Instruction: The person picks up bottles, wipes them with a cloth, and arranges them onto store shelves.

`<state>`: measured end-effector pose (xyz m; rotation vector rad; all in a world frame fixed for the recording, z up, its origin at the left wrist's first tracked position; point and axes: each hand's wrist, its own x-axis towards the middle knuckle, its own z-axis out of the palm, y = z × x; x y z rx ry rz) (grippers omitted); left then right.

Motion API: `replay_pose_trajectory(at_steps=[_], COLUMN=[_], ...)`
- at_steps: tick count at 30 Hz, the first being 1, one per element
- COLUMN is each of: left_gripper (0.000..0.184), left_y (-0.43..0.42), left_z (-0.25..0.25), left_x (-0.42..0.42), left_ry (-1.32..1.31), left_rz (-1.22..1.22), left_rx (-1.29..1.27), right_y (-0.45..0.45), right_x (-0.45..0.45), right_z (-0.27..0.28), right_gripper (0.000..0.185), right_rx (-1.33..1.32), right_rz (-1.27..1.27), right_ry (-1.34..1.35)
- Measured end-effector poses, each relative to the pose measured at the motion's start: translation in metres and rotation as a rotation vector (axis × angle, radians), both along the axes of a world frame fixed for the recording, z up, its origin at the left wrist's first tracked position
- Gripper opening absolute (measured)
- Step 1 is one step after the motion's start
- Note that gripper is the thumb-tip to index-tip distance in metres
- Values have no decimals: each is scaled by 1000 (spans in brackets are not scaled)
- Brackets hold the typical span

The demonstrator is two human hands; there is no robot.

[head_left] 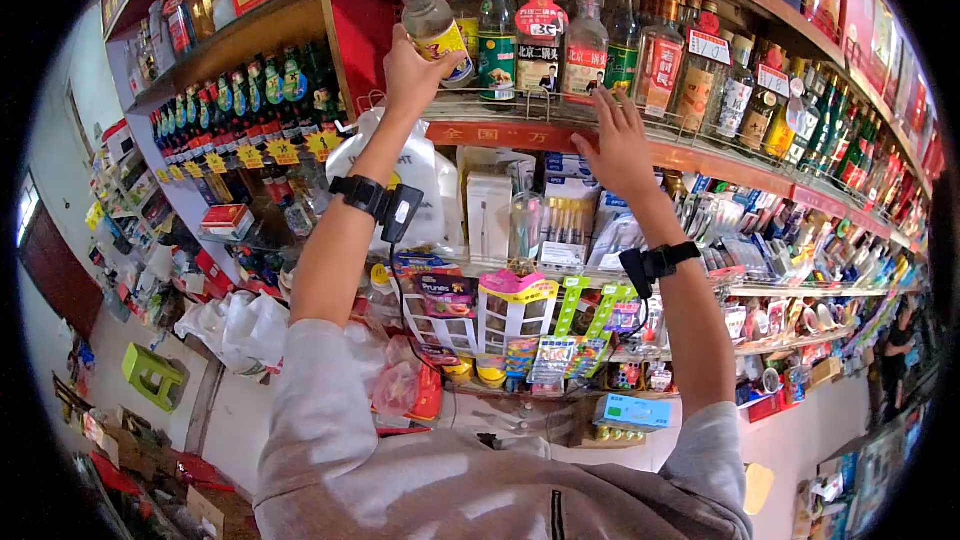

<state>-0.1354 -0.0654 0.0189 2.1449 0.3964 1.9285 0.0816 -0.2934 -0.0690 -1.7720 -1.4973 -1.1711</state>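
Note:
My left hand (pixel 418 68) is wrapped round a clear liquor bottle (pixel 430 22) with a blue cap and yellow label, tilted to the left at the shelf's left end. Beside it stand a green-labelled bottle (pixel 497 35) and a dark-labelled bottle (pixel 541 30) wearing a red price tag. My right hand (pixel 618 135) has its fingers stretched out at the red shelf edge (pixel 500 134), just below a clear bottle with a red label (pixel 586 45). Whether its fingertips touch the wire rail or that bottle, I cannot tell. No object shows in the right hand.
More bottles run along the curved shelf to the right, some with price cards (pixel 708 47). Below hang toothbrush packs (pixel 567 220) and snack bags (pixel 445 292). A white plastic bag (pixel 395 170) hangs under the left end. A green stool (pixel 153 376) stands on the floor.

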Motion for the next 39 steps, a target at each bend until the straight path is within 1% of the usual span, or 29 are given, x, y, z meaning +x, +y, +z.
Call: replay_pose_trajectory(at_steps=[2,4,6,8,10,12,13,15,17,19,20,21,23,26,30,37,39], left_gripper=[70,74,65,65,64,62,60,59,58,55,65,65,76,82,76,70,68], left_y=[13,21,22,29,38,49,49,39,52,66,70,73,67,66,64,68,69], left_z=[-3,-6,-6,-7,-10,-10,-12,-6,-5,-1,1,0,3,9,4,1,1], left_x=[11,20,25,32,42,46,45,42,45,52,53,55,59,57,56,58,58], left_ry=[23,49,79,92,102,202,178,211,246,307,344,347,361,441,391,386,380], left_rz=[15,32,23,-9,-36,-74,-120,-53,-57,-198,-224,-221,-37,-57,-140,-166,-244], left_rx=[-32,-61,-80,-60,-45,-128,-103,-101,-124,-172,-163,-163,-307,-316,-265,-284,-265], right_y=[2,0,-2,-5,-6,-4,-4,-2,-2,-2,-1,-1,-2,-3,0,0,-1], right_x=[2,4,6,8,9,7,8,9,9,9,10,10,10,11,11,8,10], right_z=[-5,-3,0,-1,-4,-4,-5,-7,-7,-7,-8,-9,-9,-9,-11,-12,-11], right_gripper=[69,68,68,68,69,71,72,73,75,75,75,75,75,74,75,74,75], right_rx=[-46,-51,-54,-44,-42,-27,-28,-18,-37,-40,-35,-31,-25,-8,34,39,21], right_rz=[-61,-37,-14,31,16,16,26,49,32,29,29,29,28,35,44,34,27], right_ry=[-59,-33,-2,-17,-16,-16,0,23,21,38,40,42,49,57,26,78,69])
